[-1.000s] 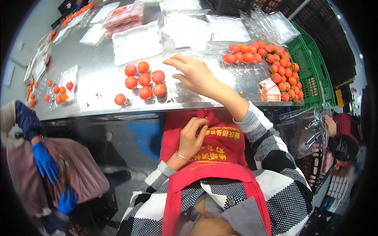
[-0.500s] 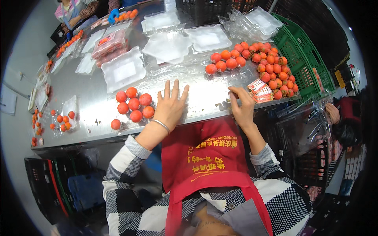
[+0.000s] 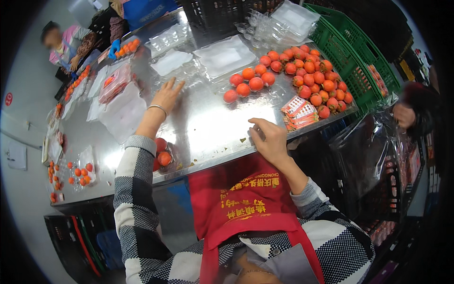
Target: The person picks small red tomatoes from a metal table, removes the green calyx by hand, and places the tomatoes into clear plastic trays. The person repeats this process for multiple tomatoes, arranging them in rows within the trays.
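Fruit (image 3: 309, 66), round and orange-red, lies heaped on the right of the metal table (image 3: 213, 125). At the heap's left side, rows of fruit sit on a clear tray (image 3: 278, 93). A few more lie near the front edge, partly hidden by the left forearm.

The left hand (image 3: 165, 98) reaches forward, fingers spread and grasping nothing visible, close to clear plastic beside a white pad (image 3: 171, 62); I cannot tell whether it touches. The right hand (image 3: 270, 140) is over the near edge, fingers half curled, thumb apart, with nothing seen in its grip. Just beyond it, printed cards (image 3: 300, 113) lie beside the heap.

Farther out, another pad (image 3: 226, 56) lies behind the rows, empty trays (image 3: 260, 31) are stacked at the back, and green crates (image 3: 338, 61) flank the heap. Wrapped packs (image 3: 115, 84) lie to the left. A co-worker's blue glove (image 3: 114, 48) is at the far corner.
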`<action>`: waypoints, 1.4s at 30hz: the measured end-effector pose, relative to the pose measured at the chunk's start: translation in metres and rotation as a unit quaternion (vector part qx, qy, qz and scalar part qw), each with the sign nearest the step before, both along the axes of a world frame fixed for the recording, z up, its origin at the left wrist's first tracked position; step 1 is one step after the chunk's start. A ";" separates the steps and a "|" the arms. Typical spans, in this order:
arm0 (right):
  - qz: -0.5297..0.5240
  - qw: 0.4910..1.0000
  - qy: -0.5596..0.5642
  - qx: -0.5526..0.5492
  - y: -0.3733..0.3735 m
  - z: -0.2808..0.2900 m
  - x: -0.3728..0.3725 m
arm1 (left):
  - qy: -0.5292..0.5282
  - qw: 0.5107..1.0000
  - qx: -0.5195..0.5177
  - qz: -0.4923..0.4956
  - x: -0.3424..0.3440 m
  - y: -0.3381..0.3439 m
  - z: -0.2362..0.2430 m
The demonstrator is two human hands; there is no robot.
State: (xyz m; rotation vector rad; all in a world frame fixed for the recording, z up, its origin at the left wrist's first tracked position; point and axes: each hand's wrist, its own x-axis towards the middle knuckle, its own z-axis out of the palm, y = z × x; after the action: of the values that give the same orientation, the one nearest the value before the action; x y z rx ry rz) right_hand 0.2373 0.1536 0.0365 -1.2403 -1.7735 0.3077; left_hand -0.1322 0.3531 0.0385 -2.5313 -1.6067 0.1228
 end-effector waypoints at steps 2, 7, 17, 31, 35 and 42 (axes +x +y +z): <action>-0.005 1.000 0.003 -0.020 0.000 -0.002 0.000 | 0.010 1.000 0.008 0.008 -0.009 0.022 -0.001; -0.007 1.000 0.017 -0.011 0.002 -0.014 0.002 | 0.007 0.997 0.076 0.011 -0.007 0.017 0.025; 0.019 0.996 0.026 -0.084 0.000 -0.009 0.007 | 0.097 0.990 -0.059 0.083 0.003 -0.164 0.047; -0.425 0.877 0.116 0.190 -0.088 0.121 0.402 | -0.040 0.998 0.023 0.046 -0.049 -0.183 0.046; -0.583 0.507 0.613 0.168 -0.149 0.109 0.577 | -0.241 0.967 0.076 -0.037 0.031 -0.211 0.063; -0.737 0.360 0.572 -0.007 -0.160 0.056 0.691 | -0.377 0.912 0.041 -0.157 0.152 -0.259 0.070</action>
State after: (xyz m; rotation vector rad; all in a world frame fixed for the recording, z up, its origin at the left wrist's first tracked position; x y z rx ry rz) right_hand 0.9284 -0.0067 0.0924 -1.4544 0.8486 -0.0029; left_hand 0.0198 0.0939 0.1088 -2.8930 -1.2845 -1.0467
